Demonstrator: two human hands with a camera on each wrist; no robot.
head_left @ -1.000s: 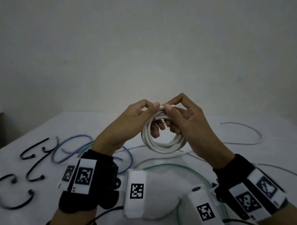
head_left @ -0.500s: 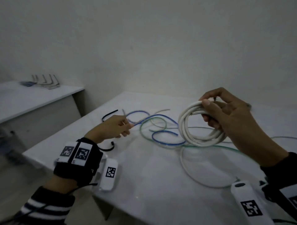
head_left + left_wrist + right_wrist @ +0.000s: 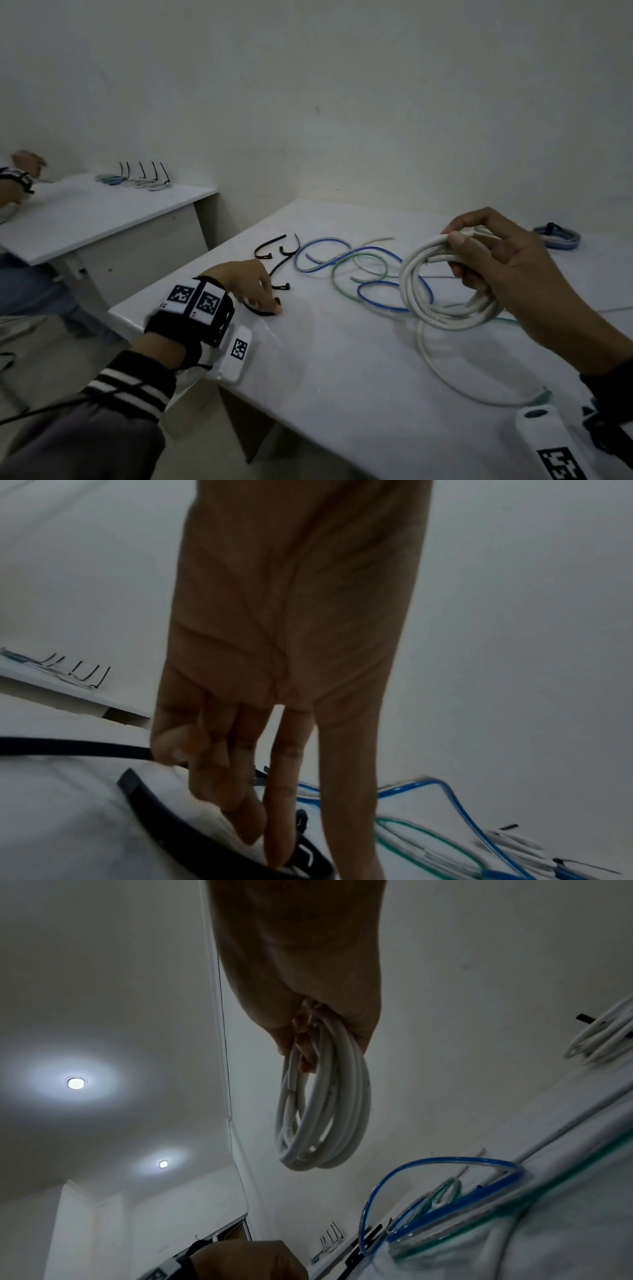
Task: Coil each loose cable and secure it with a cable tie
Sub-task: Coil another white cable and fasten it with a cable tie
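You're holding the coiled white cable [image 3: 452, 318] above the table [image 3: 342, 377] with your right hand [image 3: 513, 274], fingers curled round its loops so nothing's unwinding; your left hand [image 3: 246, 277] is pressing nearly straight fingertips onto 1 black plastic cable tie [image 3: 258, 311].

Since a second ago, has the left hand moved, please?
Yes: the left hand left the white coil and dropped leftward onto a black cable tie on the table.

1. We see our right hand [image 3: 301, 969] gripping the white cable coil [image 3: 322, 1110], held clear of the counter [image 3: 548, 1253].
2. Blue cable [image 3: 441, 1160] and green cable [image 3: 589, 1163] lie looped on the counter.
3. Two ceiling lights [image 3: 75, 1083] glow.
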